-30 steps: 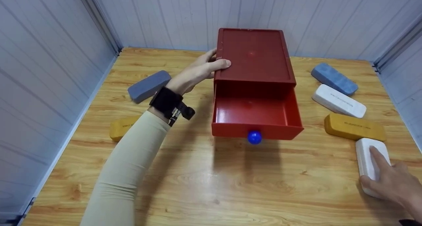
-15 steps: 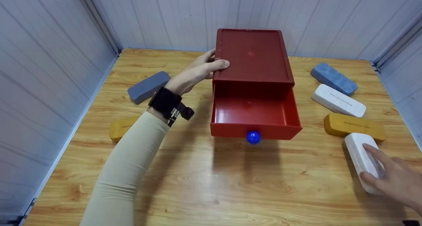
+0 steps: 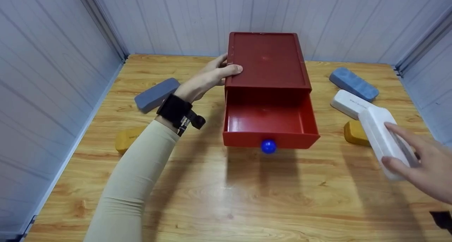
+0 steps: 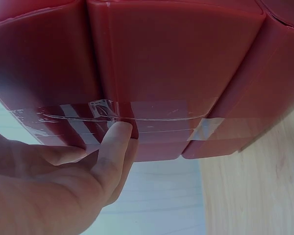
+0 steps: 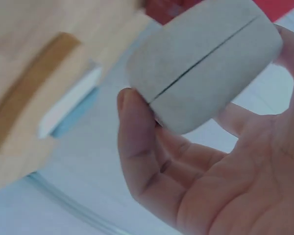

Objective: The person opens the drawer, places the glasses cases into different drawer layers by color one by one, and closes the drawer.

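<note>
Fingers and thumb of the right hand pinch a white eyeglass case by its sides, spread only to its width, holding it tilted above the wooden tabletop at four o'clock from the red drawer cabinet. A mustard case lies partly hidden beyond it; a second mustard case rests at eight o'clock. The drawer stands pulled out toward six. At three o'clock lie a lettered white case and a blue case; a grey-blue case lies at nine. The left hand braces the cabinet at ten o'clock, thumb on top, other fingers against its side without wrapping it. The step in hand looks like carrying; the next move seems to call for a firm pinch and height enough to clear the drawer's front.
</note>
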Action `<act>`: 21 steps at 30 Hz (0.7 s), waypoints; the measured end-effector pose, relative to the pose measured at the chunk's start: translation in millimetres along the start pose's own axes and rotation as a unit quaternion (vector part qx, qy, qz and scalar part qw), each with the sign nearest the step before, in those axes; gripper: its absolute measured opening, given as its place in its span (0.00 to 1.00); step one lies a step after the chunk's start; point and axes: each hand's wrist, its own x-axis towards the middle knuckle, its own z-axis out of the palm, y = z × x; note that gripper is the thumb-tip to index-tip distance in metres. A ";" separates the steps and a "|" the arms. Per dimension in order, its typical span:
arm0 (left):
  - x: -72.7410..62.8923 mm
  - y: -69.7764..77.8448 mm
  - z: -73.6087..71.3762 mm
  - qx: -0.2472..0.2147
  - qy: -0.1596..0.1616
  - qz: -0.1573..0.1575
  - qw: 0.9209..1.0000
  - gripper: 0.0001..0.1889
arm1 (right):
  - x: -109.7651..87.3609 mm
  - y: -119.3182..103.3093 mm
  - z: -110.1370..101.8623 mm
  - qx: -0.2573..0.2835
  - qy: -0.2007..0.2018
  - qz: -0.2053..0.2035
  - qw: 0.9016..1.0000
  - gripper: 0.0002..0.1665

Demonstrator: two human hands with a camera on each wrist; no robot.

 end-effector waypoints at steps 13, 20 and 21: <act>1.0 0.2 -1.0 -0.003 0.004 -0.003 1.000 0.44 | 22.6 -71.8 -53.4 0.026 0.082 -0.120 0.989 0.44; 0.6 -0.4 -2.9 -0.007 -0.002 0.004 1.000 0.43 | 40.2 -97.6 -61.5 0.012 0.075 -0.185 0.980 0.42; 0.7 -0.7 -3.0 -0.008 -0.002 0.005 1.000 0.43 | 42.4 -101.4 -62.8 0.011 0.071 -0.191 0.979 0.42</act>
